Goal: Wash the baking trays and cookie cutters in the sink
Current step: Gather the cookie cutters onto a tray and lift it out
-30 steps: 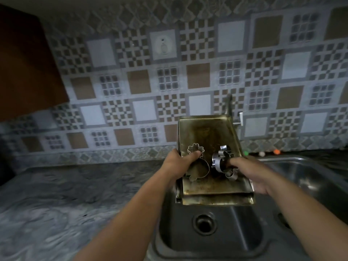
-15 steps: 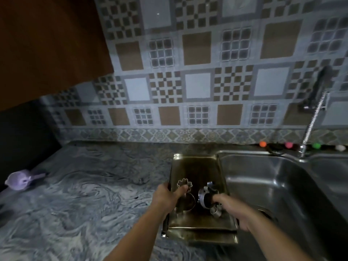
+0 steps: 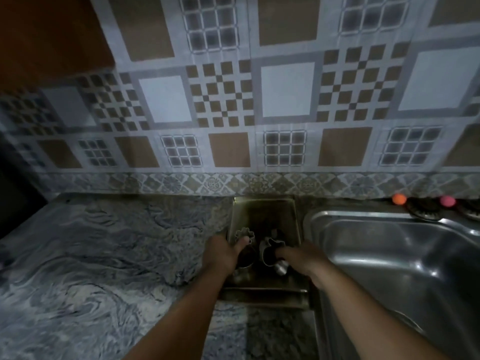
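A stack of brownish metal baking trays (image 3: 265, 214) lies on the marbled counter just left of the steel sink (image 3: 389, 255). Several metal cookie cutters (image 3: 244, 233) sit on the top tray, one of them flower-shaped. My left hand (image 3: 223, 255) grips the trays' left edge, its thumb pressing the flower cutter onto the tray. My right hand (image 3: 304, 259) grips the right edge, with its thumb over another cluster of cutters (image 3: 270, 253). The trays' undersides are hidden.
The marbled grey counter (image 3: 104, 268) stretches to the left. A patterned tiled wall (image 3: 259, 113) rises behind. Orange (image 3: 399, 199) and pink (image 3: 447, 201) small balls lie on the ledge behind the sink. A brown cupboard (image 3: 46, 35) hangs at the upper left.
The trays with the cutters went from above the sink basin leftward and down to the counter beside the sink. Both hands kept their hold. The view swung left.
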